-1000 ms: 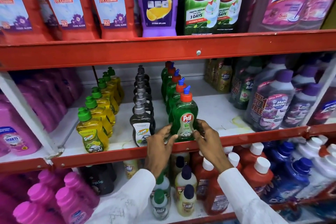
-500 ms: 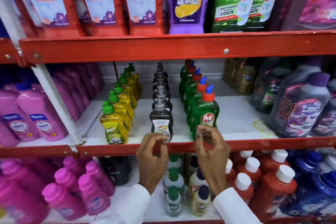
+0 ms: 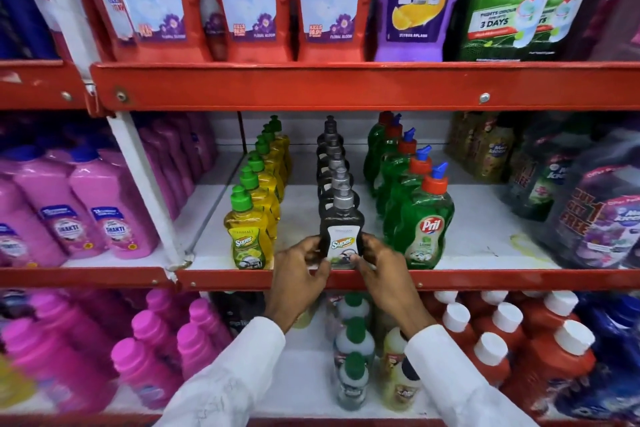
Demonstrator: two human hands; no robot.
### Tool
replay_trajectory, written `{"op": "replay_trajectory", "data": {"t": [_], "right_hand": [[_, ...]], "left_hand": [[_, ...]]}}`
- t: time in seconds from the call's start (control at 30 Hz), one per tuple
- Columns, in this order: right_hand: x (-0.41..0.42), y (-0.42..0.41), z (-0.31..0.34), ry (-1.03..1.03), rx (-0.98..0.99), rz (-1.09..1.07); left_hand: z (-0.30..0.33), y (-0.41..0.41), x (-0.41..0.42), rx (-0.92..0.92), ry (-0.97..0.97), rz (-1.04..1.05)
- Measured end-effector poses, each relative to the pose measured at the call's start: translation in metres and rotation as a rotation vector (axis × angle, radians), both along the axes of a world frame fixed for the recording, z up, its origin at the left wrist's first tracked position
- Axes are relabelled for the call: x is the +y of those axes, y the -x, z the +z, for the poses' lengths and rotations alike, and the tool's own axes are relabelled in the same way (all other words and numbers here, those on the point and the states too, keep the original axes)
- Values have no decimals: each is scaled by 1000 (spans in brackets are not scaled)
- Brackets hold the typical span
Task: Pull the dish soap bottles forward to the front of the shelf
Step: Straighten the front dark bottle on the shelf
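Three rows of dish soap bottles run front to back on the white middle shelf (image 3: 485, 246). The front black Super bottle (image 3: 341, 222) with a grey cap stands at the shelf's front lip. My left hand (image 3: 299, 274) grips its left side and my right hand (image 3: 384, 270) grips its right side, fingers around the base. To the left stands the front yellow Super bottle (image 3: 247, 236) with a green cap. On the right the front green Pril bottle (image 3: 427, 225) with an orange cap stands at the front edge. More bottles queue behind each.
The red upper shelf rail (image 3: 346, 87) hangs close above the bottle tops. Pink bottles (image 3: 110, 215) fill the bay left of a white upright (image 3: 145, 191). Large purple-labelled jugs (image 3: 602, 218) stand at the right. Smaller bottles and red bottles (image 3: 550, 357) fill the lower shelf.
Both hands left the green Pril bottle, moved left and closed around the front black Super bottle. The camera view shifted left as well.
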State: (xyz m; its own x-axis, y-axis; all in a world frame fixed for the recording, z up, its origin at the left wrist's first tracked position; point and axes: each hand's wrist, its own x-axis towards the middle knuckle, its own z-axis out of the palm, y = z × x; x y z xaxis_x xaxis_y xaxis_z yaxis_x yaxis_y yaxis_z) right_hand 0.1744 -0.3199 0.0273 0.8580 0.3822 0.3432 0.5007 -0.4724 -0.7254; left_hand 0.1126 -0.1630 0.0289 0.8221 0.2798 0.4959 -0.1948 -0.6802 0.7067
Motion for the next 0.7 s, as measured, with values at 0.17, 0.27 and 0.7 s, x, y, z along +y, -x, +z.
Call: {"op": "replay_trajectory", "data": {"t": [0.17, 0.27, 0.7], "right_hand": [[-2, 1, 2, 10, 51, -8], [0, 2, 0, -14, 73, -19], [58, 58, -6, -285, -142, -81]], "left_hand": [[-2, -1, 2, -13, -17, -14], [-2, 1, 4, -24, -16, -41], [-1, 47, 70, -279, 266, 257]]}}
